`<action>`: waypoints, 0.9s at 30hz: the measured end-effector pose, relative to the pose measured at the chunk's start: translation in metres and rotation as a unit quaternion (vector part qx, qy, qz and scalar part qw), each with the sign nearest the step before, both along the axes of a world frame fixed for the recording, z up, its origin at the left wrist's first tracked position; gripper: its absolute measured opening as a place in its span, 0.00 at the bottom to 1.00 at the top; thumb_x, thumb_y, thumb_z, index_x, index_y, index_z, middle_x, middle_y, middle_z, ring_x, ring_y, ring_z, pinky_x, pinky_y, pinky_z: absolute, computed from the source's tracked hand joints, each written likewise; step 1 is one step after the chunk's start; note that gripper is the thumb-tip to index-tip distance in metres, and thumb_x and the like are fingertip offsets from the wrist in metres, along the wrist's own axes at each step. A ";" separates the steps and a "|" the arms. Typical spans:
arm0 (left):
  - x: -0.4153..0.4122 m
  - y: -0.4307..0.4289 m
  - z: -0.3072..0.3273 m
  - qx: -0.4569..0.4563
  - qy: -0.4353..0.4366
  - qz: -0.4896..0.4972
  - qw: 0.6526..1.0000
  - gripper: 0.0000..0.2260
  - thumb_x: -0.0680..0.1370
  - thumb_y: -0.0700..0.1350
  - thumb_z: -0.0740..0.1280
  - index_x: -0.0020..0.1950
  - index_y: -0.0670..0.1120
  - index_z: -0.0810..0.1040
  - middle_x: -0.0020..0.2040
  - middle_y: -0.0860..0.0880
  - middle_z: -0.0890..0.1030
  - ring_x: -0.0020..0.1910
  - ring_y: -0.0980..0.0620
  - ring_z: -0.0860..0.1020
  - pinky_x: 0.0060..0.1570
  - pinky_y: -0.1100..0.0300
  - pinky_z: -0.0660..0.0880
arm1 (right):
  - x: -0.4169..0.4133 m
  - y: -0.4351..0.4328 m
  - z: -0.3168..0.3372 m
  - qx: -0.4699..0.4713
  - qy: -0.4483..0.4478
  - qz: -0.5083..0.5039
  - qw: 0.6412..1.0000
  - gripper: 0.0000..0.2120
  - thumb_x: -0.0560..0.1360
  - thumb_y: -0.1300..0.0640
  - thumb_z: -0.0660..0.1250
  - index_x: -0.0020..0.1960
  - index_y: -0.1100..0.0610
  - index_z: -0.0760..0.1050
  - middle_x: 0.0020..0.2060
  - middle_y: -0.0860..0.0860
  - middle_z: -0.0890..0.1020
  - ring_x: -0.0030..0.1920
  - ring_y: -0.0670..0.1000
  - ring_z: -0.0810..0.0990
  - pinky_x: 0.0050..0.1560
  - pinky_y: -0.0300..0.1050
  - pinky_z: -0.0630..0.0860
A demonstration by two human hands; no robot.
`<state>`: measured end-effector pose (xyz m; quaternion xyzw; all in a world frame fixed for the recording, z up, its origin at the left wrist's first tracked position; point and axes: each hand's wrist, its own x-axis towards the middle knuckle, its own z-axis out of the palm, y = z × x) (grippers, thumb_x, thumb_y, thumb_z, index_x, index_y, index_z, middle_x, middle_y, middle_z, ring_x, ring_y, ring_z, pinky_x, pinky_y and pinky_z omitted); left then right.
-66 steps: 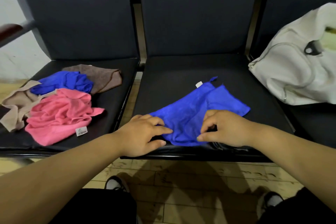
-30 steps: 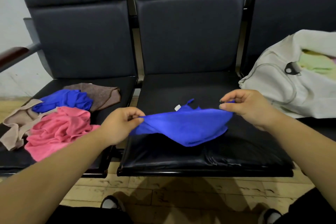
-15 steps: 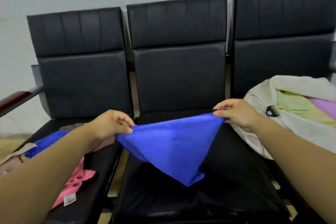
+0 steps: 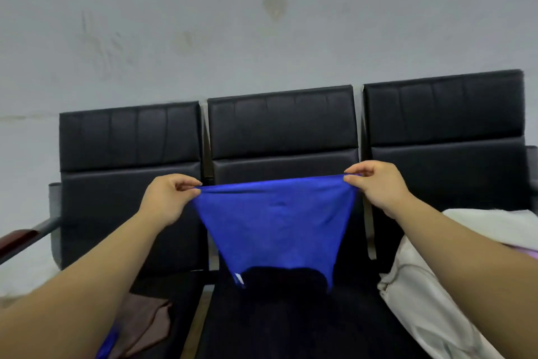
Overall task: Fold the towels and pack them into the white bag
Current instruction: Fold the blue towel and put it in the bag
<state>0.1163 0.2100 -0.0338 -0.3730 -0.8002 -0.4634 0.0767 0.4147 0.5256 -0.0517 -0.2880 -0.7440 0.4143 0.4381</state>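
A blue towel hangs spread out in the air above the middle seat, its top edge stretched taut. My left hand pinches its top left corner and my right hand pinches its top right corner. A small white label shows near the towel's lower left corner. The white bag lies on the right seat, with a bit of purple cloth showing at its mouth. A brown towel and a strip of another blue towel lie on the left seat, partly hidden by my left arm.
A row of three black padded chairs stands against a grey wall. A wood-topped armrest sticks out at the far left. The middle seat lies under the hanging towel.
Both hands have lifted the blue towel off the middle seat and pulled it apart, so it now hangs flat and higher. The view has tilted up toward the wall.
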 end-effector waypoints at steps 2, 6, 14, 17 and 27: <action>0.007 -0.007 0.002 0.002 0.017 0.004 1.000 0.10 0.75 0.40 0.76 0.45 0.57 0.84 0.43 0.58 0.84 0.44 0.61 0.80 0.45 0.66 0.73 | 0.005 -0.003 -0.002 -0.021 0.032 0.011 0.999 0.07 0.71 0.61 0.79 0.43 0.50 0.85 0.37 0.47 0.86 0.40 0.46 0.82 0.46 0.42 0.78; 0.028 -0.035 -0.029 -0.061 0.002 -0.032 0.998 0.10 0.74 0.40 0.77 0.45 0.57 0.86 0.39 0.61 0.85 0.43 0.63 0.82 0.45 0.69 0.72 | 0.030 -0.028 -0.043 -0.096 0.043 0.061 0.992 0.07 0.72 0.65 0.77 0.46 0.54 0.86 0.41 0.53 0.87 0.42 0.46 0.83 0.42 0.38 0.81; 0.071 -0.095 -0.163 -0.272 -0.155 -0.131 0.941 0.09 0.71 0.34 0.78 0.41 0.49 0.87 0.34 0.55 0.85 0.34 0.65 0.80 0.39 0.71 0.73 | 0.086 -0.079 -0.192 -0.233 -0.201 0.129 0.943 0.05 0.73 0.66 0.76 0.47 0.60 0.84 0.38 0.54 0.85 0.40 0.47 0.81 0.41 0.41 0.78; 0.076 -0.111 -0.189 -0.316 -0.228 -0.149 0.909 0.06 0.72 0.35 0.78 0.44 0.45 0.87 0.34 0.51 0.84 0.35 0.57 0.79 0.38 0.67 0.74 | 0.100 -0.091 -0.217 -0.270 -0.262 0.147 0.915 0.05 0.73 0.67 0.75 0.48 0.62 0.84 0.38 0.55 0.84 0.39 0.47 0.80 0.39 0.40 0.78; 0.076 -0.095 -0.213 -0.330 -0.291 -0.142 0.887 0.06 0.76 0.36 0.74 0.50 0.44 0.86 0.44 0.45 0.86 0.43 0.52 0.82 0.42 0.64 0.78 | 0.091 -0.091 -0.232 -0.236 -0.354 0.141 0.894 0.05 0.72 0.67 0.74 0.46 0.60 0.84 0.40 0.58 0.86 0.41 0.50 0.84 0.46 0.46 0.82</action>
